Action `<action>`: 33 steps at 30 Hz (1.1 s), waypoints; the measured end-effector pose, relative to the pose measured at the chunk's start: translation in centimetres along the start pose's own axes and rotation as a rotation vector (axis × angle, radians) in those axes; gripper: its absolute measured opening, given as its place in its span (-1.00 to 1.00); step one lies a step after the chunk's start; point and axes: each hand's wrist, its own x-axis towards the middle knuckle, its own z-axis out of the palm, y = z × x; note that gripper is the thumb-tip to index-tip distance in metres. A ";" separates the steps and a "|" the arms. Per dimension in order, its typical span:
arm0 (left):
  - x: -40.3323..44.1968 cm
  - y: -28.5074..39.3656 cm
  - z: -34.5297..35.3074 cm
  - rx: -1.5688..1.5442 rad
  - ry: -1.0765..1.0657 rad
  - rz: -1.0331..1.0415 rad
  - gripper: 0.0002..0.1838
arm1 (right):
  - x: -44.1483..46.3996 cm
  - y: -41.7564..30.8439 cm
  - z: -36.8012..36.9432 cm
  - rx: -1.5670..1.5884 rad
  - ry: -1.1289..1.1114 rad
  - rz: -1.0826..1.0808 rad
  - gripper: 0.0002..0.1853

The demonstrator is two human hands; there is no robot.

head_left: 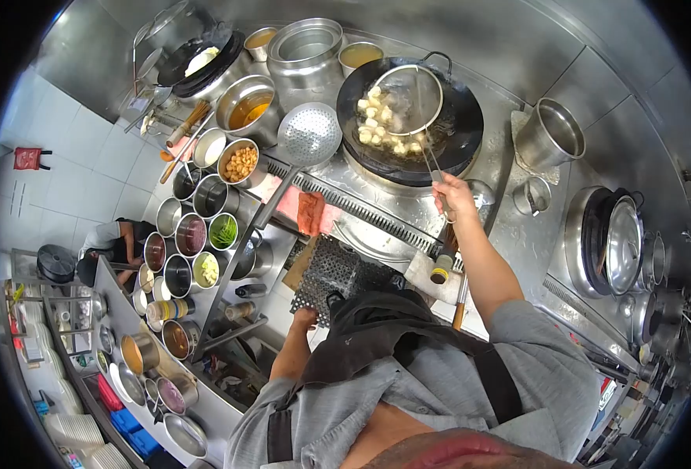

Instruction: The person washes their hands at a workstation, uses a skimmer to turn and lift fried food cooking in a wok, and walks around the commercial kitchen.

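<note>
My right hand [453, 195] is closed round the handle of a round wire strainer [409, 100], whose mesh lies over the large black wok [464, 117]. Pale cubes of food [377, 121] sit in the wok, mostly at its left and beneath the strainer's rim. My left hand [305, 318] hangs low beside my apron, near the black perforated mat; its fingers look curled, and what they hold, if anything, is too small to make out.
Left of the wok rest a perforated ladle [309, 134] and a pot of orange liquid [249, 109]. Metal containers of ingredients [223, 231] line the left counter. A tall pot [549, 133] stands right. Another person [119, 238] crouches far left.
</note>
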 end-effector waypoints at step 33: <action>1.0 18.3 3.2 -0.691 0.051 0.008 -0.39 | -1.8 -3.9 -16.4 -1.471 0.690 -0.089 -0.63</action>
